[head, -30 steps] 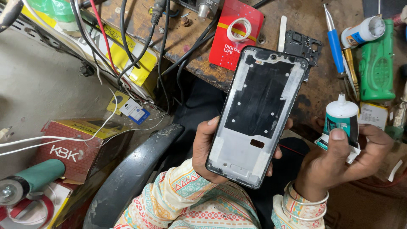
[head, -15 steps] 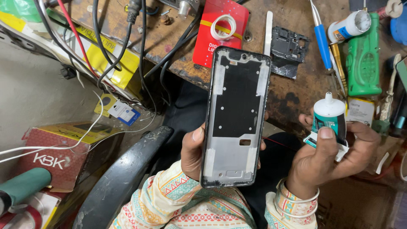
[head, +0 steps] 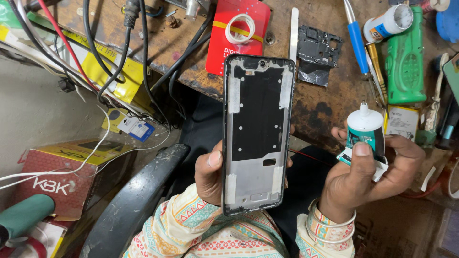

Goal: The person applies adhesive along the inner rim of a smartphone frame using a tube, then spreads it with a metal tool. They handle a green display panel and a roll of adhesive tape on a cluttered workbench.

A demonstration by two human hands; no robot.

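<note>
My left hand [head: 210,174] grips a bare phone frame [head: 256,134], a black and silver housing with strips of white tape along its sides, held upright over my lap. My right hand [head: 368,179] holds a small white and teal glue tube [head: 366,129] with its nozzle pointing up, to the right of the frame. The two hands are apart. Patterned sleeves cover both wrists, and bangles ring the right wrist.
A worn wooden bench [head: 325,102] lies ahead with a red card [head: 236,36] bearing a white ring, a black phone part [head: 315,52], a blue-handled tool [head: 356,36], a green case [head: 406,57] and black cables [head: 143,57]. A dark chair arm [head: 138,200] and a red box [head: 62,179] sit at the left.
The phone frame has swung from a rightward tilt to upright in my left hand. The glue tube stays held in my right hand beside it.
</note>
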